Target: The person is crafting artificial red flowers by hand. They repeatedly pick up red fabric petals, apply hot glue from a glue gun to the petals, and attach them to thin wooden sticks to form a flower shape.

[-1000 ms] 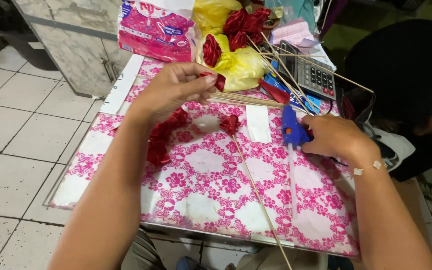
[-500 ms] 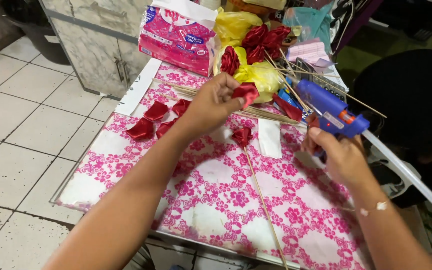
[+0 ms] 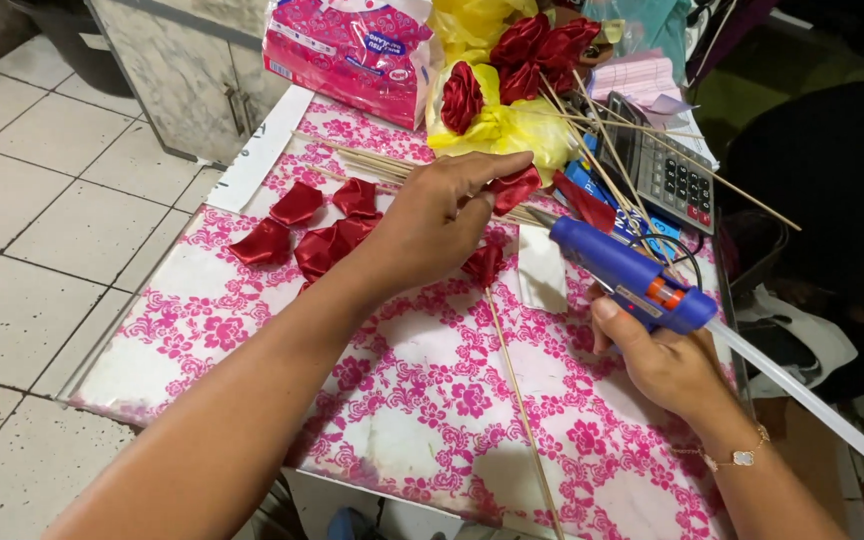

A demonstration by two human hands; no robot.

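The left hand (image 3: 432, 225) pinches a glossy red satin petal (image 3: 514, 188), folded and pointed, above the desk (image 3: 432, 400) near centre. At its 4 o'clock, the right hand (image 3: 667, 360) grips a blue glue gun (image 3: 624, 272), nozzle aimed toward the petal.

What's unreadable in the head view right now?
- Red ribbon petal: partly covered by the left hand.
- Glue gun: handle and trigger hidden inside the right hand.
- Glue stick: far end cut off by the right edge.
- Wooden skewer: lower end runs off the bottom edge.
- Calculator: partly hidden by skewers.
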